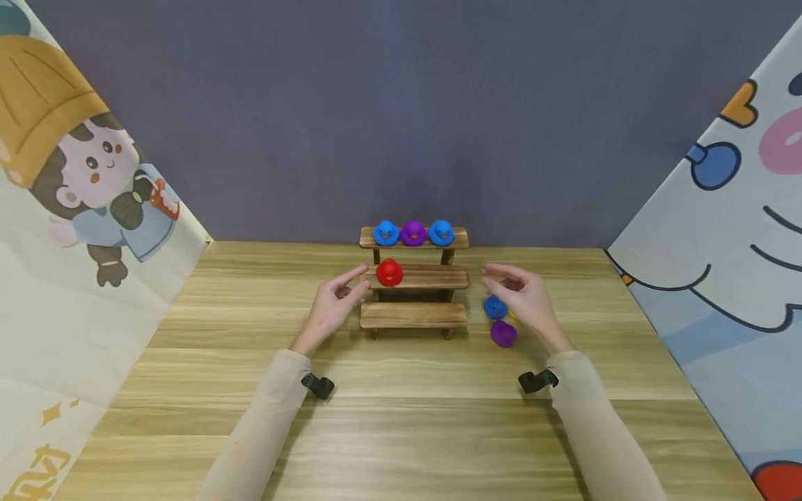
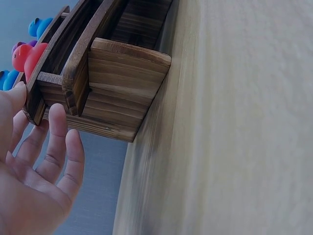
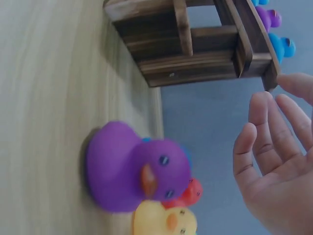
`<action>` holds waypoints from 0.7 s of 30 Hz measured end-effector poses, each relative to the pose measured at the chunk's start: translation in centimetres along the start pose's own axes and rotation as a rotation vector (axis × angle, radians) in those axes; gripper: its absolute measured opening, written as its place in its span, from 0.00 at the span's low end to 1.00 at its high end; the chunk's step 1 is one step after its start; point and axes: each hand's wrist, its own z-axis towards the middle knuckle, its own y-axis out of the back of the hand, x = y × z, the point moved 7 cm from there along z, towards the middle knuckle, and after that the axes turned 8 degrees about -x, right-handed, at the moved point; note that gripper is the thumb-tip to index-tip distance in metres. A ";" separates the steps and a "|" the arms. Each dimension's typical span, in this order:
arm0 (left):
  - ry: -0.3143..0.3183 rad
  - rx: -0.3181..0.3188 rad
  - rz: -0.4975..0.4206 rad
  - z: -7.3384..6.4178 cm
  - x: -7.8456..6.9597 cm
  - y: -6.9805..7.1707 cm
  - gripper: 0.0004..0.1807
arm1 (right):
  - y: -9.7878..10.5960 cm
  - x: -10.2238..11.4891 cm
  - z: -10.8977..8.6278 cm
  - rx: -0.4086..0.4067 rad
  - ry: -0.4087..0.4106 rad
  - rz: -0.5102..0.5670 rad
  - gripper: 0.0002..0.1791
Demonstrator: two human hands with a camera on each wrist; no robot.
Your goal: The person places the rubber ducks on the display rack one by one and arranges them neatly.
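A three-tier wooden stand (image 1: 413, 316) is in the middle of the head view. Its top step carries a blue duck (image 1: 386, 234), a purple duck (image 1: 413, 234) and another blue duck (image 1: 441, 233). On the middle step, towards the left end, sits a red duck (image 1: 390, 273). My left hand (image 1: 330, 309) is at the stand's left side, thumb and fingers spread apart and holding nothing. To the right of the stand, my right hand (image 1: 525, 299) hovers by the loose ducks, its palm empty and fingers loosely bent.
Right of the stand lie a blue duck (image 1: 495, 307) and a purple duck (image 1: 504, 333). The right wrist view shows a yellow duck (image 3: 164, 219) and a red duck (image 3: 188, 192) behind the purple one. A grey wall (image 1: 413, 125) rises behind; printed panels flank the wooden table (image 1: 413, 431).
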 end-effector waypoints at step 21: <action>0.005 0.002 0.007 -0.1 -0.2 0.1 0.24 | 4.8 -5.1 -2.4 -0.059 -0.176 -0.103 0.27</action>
